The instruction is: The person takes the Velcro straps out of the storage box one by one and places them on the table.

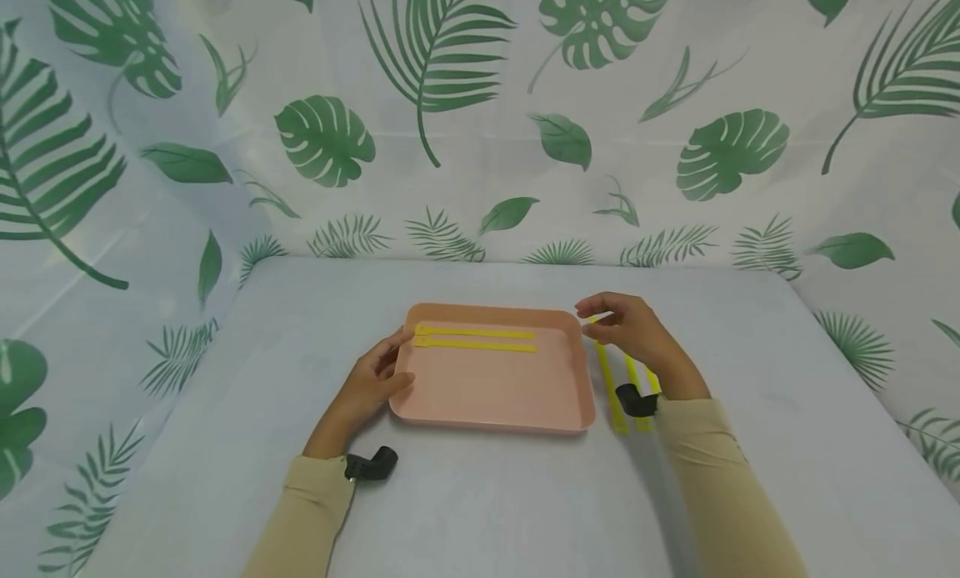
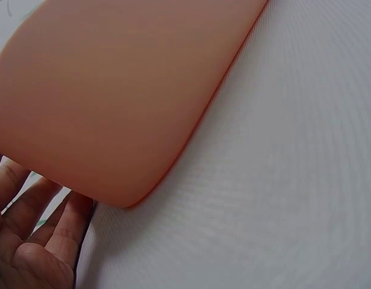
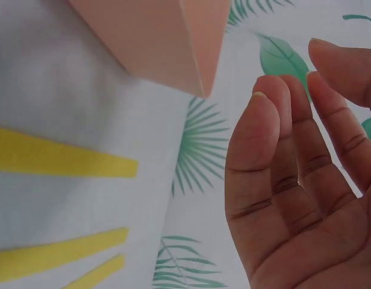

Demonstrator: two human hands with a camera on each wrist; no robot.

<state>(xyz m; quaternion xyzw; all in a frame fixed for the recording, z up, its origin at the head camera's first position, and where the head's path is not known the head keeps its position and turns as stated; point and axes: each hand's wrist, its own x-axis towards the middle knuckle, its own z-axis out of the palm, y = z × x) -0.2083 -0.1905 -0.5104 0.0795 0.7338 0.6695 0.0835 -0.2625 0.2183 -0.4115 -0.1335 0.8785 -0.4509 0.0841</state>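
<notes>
A shallow pink tray [image 1: 487,394] lies on the white table. My left hand [image 1: 377,374] holds its left side, with the thumb over the rim. In the left wrist view the fingers [image 2: 68,226] pass behind the tray's edge, which hides their tips. Two thin yellow strips [image 1: 476,345] rest side by side in the tray near its far wall. My right hand [image 1: 632,331] is raised by the tray's far right corner, fingers loosely bent and holding nothing. Beneath it, right of the tray, lie several more yellow strips [image 1: 612,390], partly covered by the hand and wrist.
The white tabletop [image 1: 510,503] extends around the tray on every side. Behind it hangs a white cloth [image 1: 465,178] printed with green leaves, which also runs down both sides. A black wrist camera [image 1: 372,464] sits on the left wrist, another [image 1: 636,400] on the right.
</notes>
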